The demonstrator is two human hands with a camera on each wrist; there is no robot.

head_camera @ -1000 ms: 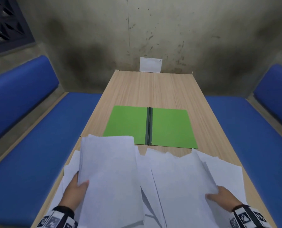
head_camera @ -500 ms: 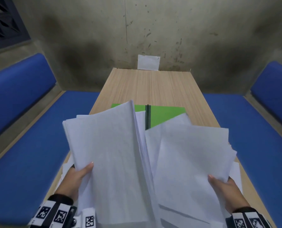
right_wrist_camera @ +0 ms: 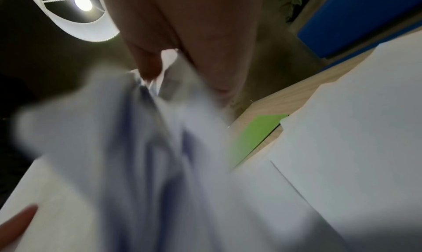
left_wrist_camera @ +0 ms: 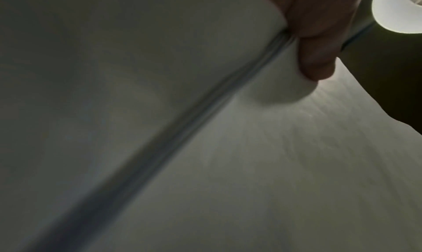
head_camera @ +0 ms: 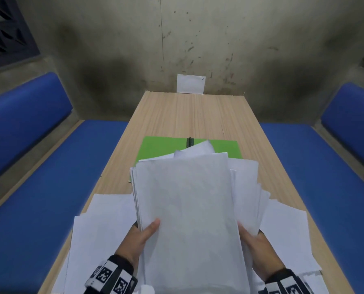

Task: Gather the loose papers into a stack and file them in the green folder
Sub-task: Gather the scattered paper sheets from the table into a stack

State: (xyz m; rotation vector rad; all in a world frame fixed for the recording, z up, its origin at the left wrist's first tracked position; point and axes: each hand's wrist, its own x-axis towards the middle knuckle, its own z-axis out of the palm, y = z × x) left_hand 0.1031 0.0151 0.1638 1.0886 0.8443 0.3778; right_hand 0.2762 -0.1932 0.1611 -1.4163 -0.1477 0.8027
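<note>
Gathering step: left hand (head_camera: 142,234) and right hand (head_camera: 254,240) gripping the paper stack (head_camera: 187,209), held up just in front of the open green folder (head_camera: 157,148). More loose sheets (head_camera: 100,225) lying flat under the stack, nearer than the folder. Next, probably squaring the uneven edges and picking up those leftover sheets.

No legible text, label, brand or number found; wrist bands (head_camera: 111,279) at 7 o'clock carry only black-and-white coded squares.
</note>
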